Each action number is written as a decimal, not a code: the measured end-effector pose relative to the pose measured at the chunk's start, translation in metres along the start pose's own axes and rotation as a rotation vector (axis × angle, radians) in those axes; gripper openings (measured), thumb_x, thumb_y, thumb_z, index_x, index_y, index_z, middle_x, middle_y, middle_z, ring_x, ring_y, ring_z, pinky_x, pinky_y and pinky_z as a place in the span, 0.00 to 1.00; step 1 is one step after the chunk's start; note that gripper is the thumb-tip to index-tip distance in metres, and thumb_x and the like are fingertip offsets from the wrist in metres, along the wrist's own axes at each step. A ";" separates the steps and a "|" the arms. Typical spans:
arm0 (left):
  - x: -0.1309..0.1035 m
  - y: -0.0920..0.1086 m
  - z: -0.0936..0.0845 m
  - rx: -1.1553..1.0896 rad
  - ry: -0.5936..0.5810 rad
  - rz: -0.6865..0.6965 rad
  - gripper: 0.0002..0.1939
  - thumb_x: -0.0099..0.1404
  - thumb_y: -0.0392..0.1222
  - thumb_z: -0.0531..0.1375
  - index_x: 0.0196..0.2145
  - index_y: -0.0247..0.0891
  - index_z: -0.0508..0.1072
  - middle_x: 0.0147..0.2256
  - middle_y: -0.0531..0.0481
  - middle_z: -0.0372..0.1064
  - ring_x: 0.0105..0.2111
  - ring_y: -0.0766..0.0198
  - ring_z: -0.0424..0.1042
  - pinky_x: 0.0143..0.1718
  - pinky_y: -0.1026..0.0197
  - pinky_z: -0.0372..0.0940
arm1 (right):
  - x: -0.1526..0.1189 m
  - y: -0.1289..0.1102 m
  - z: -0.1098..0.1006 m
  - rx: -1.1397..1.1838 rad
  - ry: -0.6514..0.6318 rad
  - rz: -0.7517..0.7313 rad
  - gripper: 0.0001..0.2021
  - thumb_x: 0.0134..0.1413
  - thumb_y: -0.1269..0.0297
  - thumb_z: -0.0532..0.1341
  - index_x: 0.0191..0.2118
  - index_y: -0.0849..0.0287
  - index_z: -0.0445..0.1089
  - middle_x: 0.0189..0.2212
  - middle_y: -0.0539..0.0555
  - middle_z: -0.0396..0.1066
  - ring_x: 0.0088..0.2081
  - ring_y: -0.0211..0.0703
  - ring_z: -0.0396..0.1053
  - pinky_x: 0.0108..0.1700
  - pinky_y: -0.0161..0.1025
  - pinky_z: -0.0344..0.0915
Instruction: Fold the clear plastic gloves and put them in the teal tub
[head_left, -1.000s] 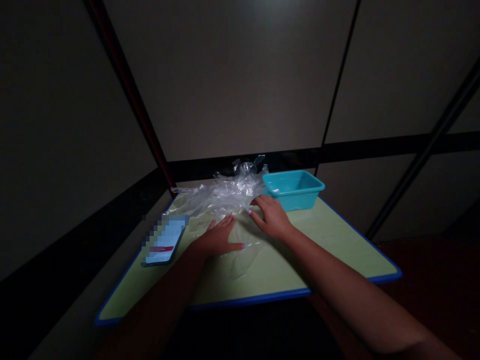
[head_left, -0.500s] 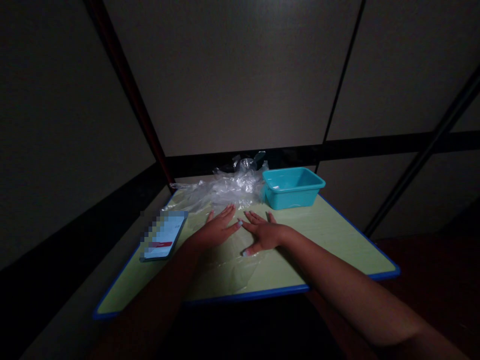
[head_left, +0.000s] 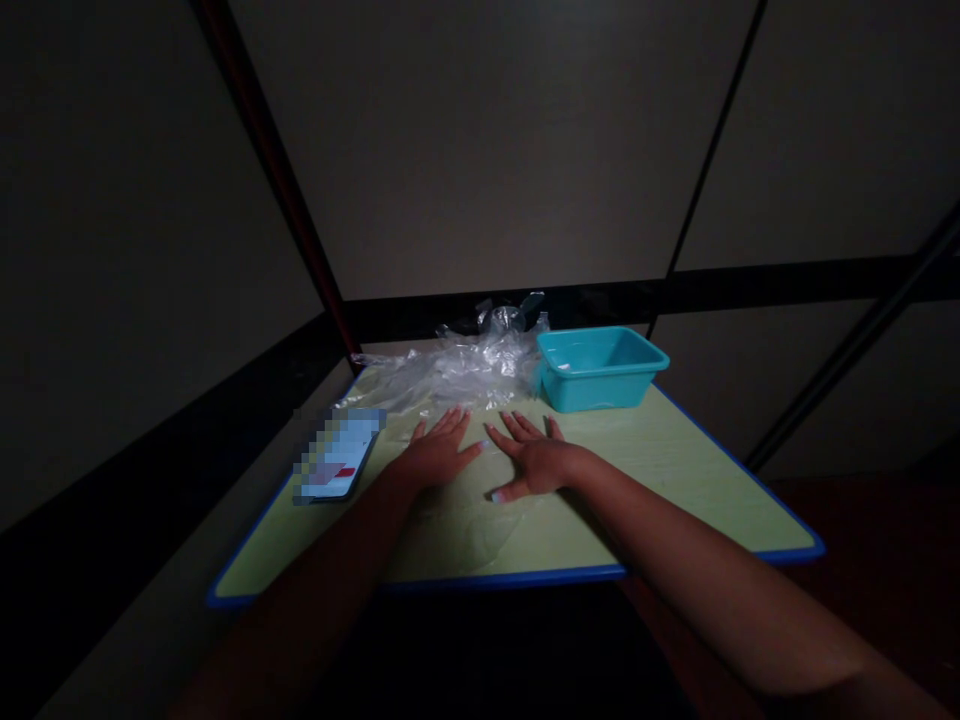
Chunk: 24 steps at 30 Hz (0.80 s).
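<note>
Head view: thin, clear, faintly wrinkly plastic (head_left: 484, 538) beneath left hand (head_left: 435, 458) and right hand (head_left: 546, 466), fingers (head_left: 448, 430) apart.

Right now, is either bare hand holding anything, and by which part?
Nothing is held: the left hand and right hand lie open, palms down, over thin, clear plastic film on the pale-green, blue-edged table.

We see a dim indoor corner, probably in a home: broad panels (head_left: 510, 180) with dark trim (head_left: 787, 284) stand beyond the far edge of a blue-rimmed tabletop (head_left: 675, 490); reddish floor (head_left: 885, 560) shows past its near right corner.
</note>
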<state>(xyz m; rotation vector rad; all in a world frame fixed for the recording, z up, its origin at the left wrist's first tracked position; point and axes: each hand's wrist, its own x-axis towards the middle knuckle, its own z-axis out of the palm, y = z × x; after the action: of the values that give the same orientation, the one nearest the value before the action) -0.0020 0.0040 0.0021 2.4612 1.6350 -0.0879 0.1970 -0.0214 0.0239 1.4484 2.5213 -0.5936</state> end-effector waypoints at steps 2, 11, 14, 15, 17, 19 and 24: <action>0.001 -0.008 -0.003 -0.001 0.007 -0.091 0.39 0.64 0.63 0.36 0.65 0.37 0.38 0.66 0.43 0.28 0.65 0.55 0.31 0.61 0.39 0.32 | -0.003 -0.002 -0.001 -0.002 -0.017 0.005 0.57 0.37 0.29 0.54 0.66 0.51 0.23 0.64 0.61 0.12 0.64 0.60 0.14 0.56 0.68 0.18; 0.003 -0.017 -0.010 0.011 0.160 -0.282 0.41 0.64 0.62 0.37 0.65 0.30 0.38 0.66 0.38 0.26 0.65 0.51 0.27 0.60 0.38 0.33 | -0.012 0.000 -0.003 0.002 -0.044 0.000 0.61 0.32 0.32 0.61 0.66 0.49 0.25 0.65 0.60 0.13 0.63 0.65 0.14 0.54 0.71 0.18; 0.002 -0.005 -0.010 -0.037 0.212 -0.068 0.39 0.66 0.61 0.37 0.65 0.31 0.35 0.66 0.42 0.24 0.65 0.56 0.26 0.62 0.43 0.34 | -0.007 0.002 -0.001 0.025 0.078 -0.030 0.58 0.37 0.29 0.56 0.66 0.52 0.26 0.65 0.59 0.15 0.64 0.63 0.16 0.56 0.70 0.20; 0.002 -0.001 -0.009 -0.055 0.190 0.011 0.39 0.66 0.60 0.37 0.65 0.33 0.34 0.66 0.44 0.24 0.65 0.57 0.26 0.62 0.45 0.34 | -0.005 0.003 0.000 0.030 0.115 -0.038 0.57 0.38 0.29 0.54 0.66 0.53 0.25 0.65 0.58 0.15 0.64 0.62 0.16 0.56 0.69 0.20; 0.001 0.007 -0.007 -0.081 0.102 0.137 0.38 0.66 0.61 0.36 0.65 0.35 0.33 0.66 0.46 0.25 0.65 0.59 0.28 0.63 0.46 0.34 | -0.001 0.004 0.002 0.037 0.149 -0.050 0.57 0.40 0.29 0.53 0.66 0.56 0.25 0.65 0.58 0.16 0.65 0.60 0.18 0.57 0.67 0.20; 0.000 0.012 -0.004 -0.080 0.010 0.205 0.39 0.66 0.62 0.36 0.65 0.35 0.33 0.66 0.45 0.27 0.65 0.60 0.30 0.62 0.46 0.34 | 0.003 0.005 0.004 0.045 0.132 -0.063 0.57 0.40 0.29 0.53 0.66 0.58 0.25 0.65 0.59 0.17 0.65 0.58 0.19 0.58 0.66 0.21; 0.000 0.015 0.005 -0.010 0.000 0.190 0.42 0.64 0.65 0.37 0.65 0.33 0.37 0.66 0.42 0.30 0.65 0.56 0.33 0.61 0.41 0.34 | 0.010 0.008 0.008 0.050 0.101 -0.093 0.56 0.42 0.31 0.53 0.66 0.59 0.24 0.66 0.58 0.20 0.66 0.57 0.21 0.60 0.64 0.23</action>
<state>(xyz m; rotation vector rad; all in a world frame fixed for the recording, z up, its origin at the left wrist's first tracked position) 0.0123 -0.0022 -0.0008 2.5939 1.3893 -0.0526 0.1983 -0.0133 0.0111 1.4181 2.6830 -0.6171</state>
